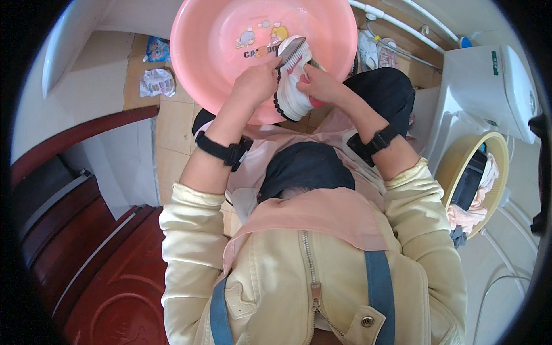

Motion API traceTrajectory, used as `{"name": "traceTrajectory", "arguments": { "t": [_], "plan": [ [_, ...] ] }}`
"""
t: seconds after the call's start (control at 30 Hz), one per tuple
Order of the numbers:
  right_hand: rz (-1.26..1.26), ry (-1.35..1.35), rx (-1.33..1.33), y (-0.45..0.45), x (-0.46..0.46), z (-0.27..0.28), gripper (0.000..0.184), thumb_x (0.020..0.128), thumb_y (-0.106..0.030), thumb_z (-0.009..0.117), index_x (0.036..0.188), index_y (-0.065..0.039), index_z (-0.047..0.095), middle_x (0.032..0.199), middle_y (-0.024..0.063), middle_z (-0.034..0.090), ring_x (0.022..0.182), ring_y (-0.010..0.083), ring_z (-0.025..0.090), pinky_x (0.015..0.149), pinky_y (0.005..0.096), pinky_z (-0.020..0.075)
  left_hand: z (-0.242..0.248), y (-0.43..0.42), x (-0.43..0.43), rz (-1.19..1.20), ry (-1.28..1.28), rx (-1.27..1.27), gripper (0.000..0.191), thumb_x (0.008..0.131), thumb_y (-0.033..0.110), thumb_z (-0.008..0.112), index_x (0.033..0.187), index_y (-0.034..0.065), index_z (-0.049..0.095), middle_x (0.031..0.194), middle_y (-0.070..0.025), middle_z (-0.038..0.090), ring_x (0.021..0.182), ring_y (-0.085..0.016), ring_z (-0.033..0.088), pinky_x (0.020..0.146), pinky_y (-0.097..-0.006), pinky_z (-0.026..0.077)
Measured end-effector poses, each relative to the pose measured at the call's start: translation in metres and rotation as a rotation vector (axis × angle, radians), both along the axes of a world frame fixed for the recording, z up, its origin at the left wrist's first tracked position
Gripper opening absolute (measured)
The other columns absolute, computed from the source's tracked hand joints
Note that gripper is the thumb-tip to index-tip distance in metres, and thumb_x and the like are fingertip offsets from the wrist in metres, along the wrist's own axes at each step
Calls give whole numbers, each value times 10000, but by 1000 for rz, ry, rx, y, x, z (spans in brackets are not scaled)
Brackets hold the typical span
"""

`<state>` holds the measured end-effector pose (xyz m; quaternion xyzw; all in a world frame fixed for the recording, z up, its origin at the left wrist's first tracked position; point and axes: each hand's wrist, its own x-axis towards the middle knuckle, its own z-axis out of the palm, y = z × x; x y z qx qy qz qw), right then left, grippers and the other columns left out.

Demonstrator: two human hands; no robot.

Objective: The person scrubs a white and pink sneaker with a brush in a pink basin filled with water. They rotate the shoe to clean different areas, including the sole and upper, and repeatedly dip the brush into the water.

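My left hand [256,84] closes on the handle end of a scrub brush [293,52] with a dark back and pale bristles, which lies over the upper part of a white and pink sneaker [294,98]. The sneaker has a black-edged sole, and my right hand [322,84] grips it by its opening. Both hands are over the near side of a large pink plastic basin [194,56] with cartoon figures printed inside. The fingertips of both hands are partly hidden.
More shoes [368,49] stand behind the basin at the right, beside white pipes. A white toilet [474,82] and a yellow laundry basket [448,172] holding clothes are on the right. Detergent pouches [157,82] lie on the left. Dark red wooden panels [125,276] are at lower left.
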<state>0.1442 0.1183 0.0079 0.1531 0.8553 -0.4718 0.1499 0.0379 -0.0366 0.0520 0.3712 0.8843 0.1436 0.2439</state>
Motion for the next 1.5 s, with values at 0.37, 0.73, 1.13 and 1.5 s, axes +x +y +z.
{"name": "traceTrajectory", "arguments": {
  "t": [0.37,0.73,1.13,1.5],
  "plan": [
    [-105,72,-13,-10,1,-1,597,742,-397,639,940,147,497,946,300,587,875,395,608,789,400,476,28,-5,-6,-62,-207,25,380,858,143,428,1219,152,546,944,-200,627,876,-326,615,762,-414,484],
    [-105,90,58,-7,12,-1,582,738,-411,633,970,110,512,902,285,607,858,390,609,785,411,476,23,-22,-5,-152,-218,129,378,886,176,425,1251,147,518,959,-226,620,902,-335,614,813,-382,470],
    [287,3,132,11,-9,31,439,718,-359,684,883,29,560,836,212,613,792,345,608,714,398,472,43,-23,-8,43,-400,-40,369,909,197,410,1262,163,513,901,-208,638,818,-308,624,778,-376,472],
    [322,-89,301,-17,-10,48,369,736,-378,641,882,-39,642,850,158,640,819,319,624,726,406,491,5,-24,-16,-16,-179,-9,398,865,147,396,1233,200,539,927,-208,630,815,-345,618,724,-404,491]
  ]
}}
